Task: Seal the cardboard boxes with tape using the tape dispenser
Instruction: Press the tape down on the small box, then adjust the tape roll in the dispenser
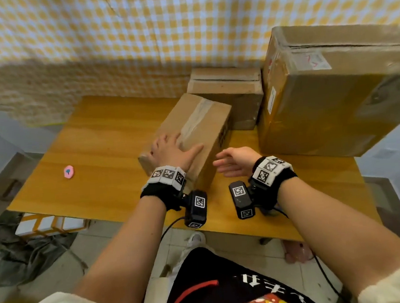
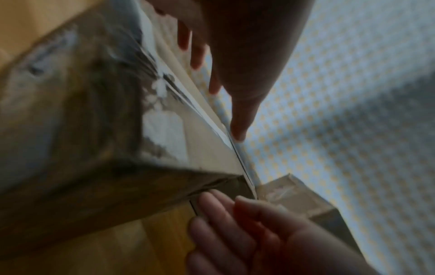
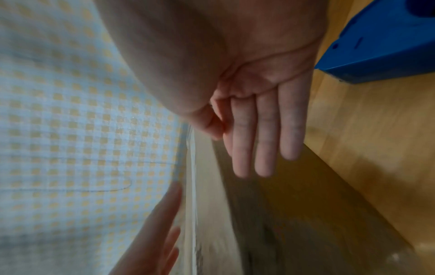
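Observation:
A small cardboard box (image 1: 199,127) lies slantwise on the wooden table (image 1: 97,145), with a strip of clear tape along its top seam. My left hand (image 1: 174,148) rests flat on the near end of its top, fingers straight and thumb spread. Just right of the box, my right hand (image 1: 229,163) is open with its palm toward the box's side, holding nothing and apart from the cardboard. The left wrist view shows the taped box (image 2: 94,130) and my left fingers (image 2: 237,115) along its top edge. A blue tape dispenser (image 3: 381,42) lies on the table behind my right palm (image 3: 266,130).
A large taped box (image 1: 329,91) stands at the table's right, and a lower box (image 1: 227,93) sits behind the small one against the checked wall covering. A small pink object (image 1: 69,172) lies at the table's left. White cartons (image 1: 48,225) and dark cloth lie on the floor.

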